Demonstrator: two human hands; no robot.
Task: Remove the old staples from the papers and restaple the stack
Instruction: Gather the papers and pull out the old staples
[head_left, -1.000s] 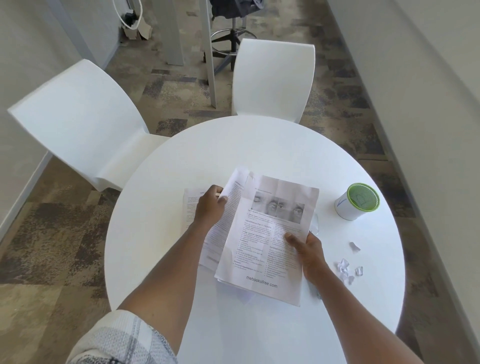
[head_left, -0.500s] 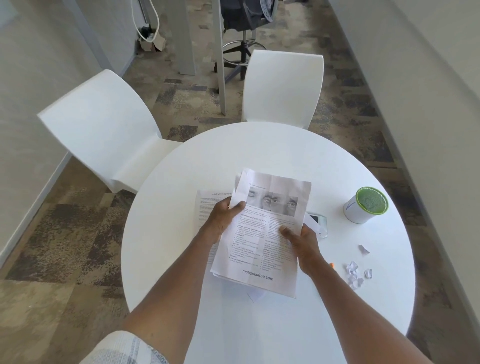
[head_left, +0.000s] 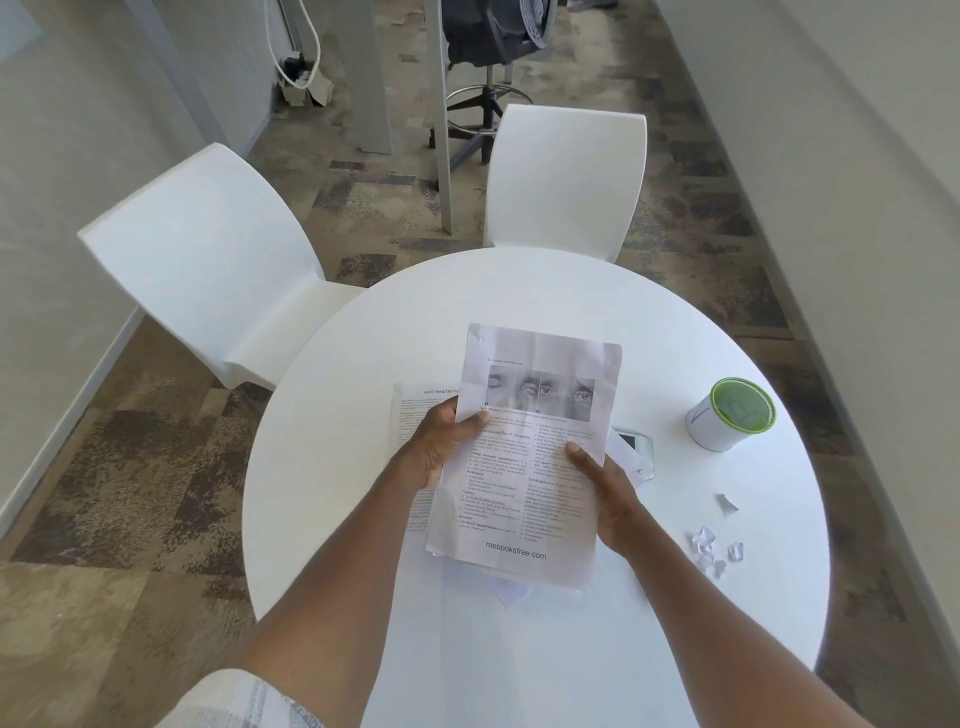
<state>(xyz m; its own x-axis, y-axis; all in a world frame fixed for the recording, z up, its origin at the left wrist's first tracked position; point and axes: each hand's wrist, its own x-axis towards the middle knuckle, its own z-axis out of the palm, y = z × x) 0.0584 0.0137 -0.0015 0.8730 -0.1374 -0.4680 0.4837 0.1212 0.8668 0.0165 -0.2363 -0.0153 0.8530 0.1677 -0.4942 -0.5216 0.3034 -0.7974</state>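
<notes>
White paper stack (head_left: 524, 467) is held over the round table (head_left: 675, 649). Left hand (head_left: 441, 447) pinches one side. Right hand (head_left: 608, 493) pinches the other.

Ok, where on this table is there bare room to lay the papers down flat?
The round table is bare nearest you, below the held stack and between your forearms. The far half, toward the two white chairs, is also bare. The right side is crowded: green-lidded cup, torn scraps, a clear device under the sheets. A loose page fills the left.
</notes>
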